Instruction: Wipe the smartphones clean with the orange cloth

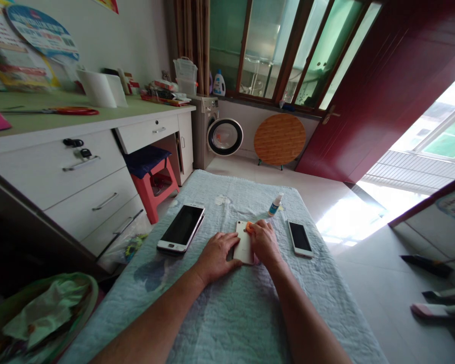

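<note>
A smartphone [243,248] lies face down on the cloth-covered table [227,313], its pale back showing. My left hand [215,255] steadies it, with fingertips along its left side and the thumb at its lower edge. Pinched in my right hand [266,242] is a small orange cloth or pad [249,227], which touches the upper part of the phone's back near the camera. My right fingers hide most of the orange piece. Just beyond that hand stands a small spray bottle [275,205] with a blue label.
To the left lie stacked large phones [182,228], the top one screen up. Another white phone [300,237] rests near the right edge. A red stool [155,182] and white drawers [87,187] stand at left. A waste basket [93,296] is at lower left.
</note>
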A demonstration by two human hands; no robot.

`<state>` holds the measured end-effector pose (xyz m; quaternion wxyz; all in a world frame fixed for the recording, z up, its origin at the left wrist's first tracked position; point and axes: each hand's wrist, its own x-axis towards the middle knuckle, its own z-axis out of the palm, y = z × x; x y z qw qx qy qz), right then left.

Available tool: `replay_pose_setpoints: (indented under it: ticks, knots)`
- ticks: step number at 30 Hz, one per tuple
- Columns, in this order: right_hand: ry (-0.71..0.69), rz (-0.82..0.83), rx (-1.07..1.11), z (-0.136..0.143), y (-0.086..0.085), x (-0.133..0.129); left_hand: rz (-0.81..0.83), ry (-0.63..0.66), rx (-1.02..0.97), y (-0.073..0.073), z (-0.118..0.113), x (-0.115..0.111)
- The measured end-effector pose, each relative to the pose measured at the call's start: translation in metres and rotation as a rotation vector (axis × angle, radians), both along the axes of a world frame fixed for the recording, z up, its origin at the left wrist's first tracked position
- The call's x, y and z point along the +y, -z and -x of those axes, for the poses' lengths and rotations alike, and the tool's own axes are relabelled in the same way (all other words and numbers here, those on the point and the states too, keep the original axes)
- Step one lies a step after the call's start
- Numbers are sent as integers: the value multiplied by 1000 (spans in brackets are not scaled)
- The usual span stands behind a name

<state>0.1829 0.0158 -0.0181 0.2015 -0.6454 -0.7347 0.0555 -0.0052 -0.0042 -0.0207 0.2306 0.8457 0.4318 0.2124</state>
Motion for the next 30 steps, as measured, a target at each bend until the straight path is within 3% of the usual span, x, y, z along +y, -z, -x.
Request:
replay_pose_setpoints:
  ticks: [13,25,30]
  knots:
    - [-55,288,-15,2,-34,-18,1,-4,-16,3,0,-1]
    - [-241,568,38,-7,-46,-26,-24,-6,9,4,0,1]
    - [-217,674,150,-11,-52,-25,-27,-11,-2,5,-1,1]
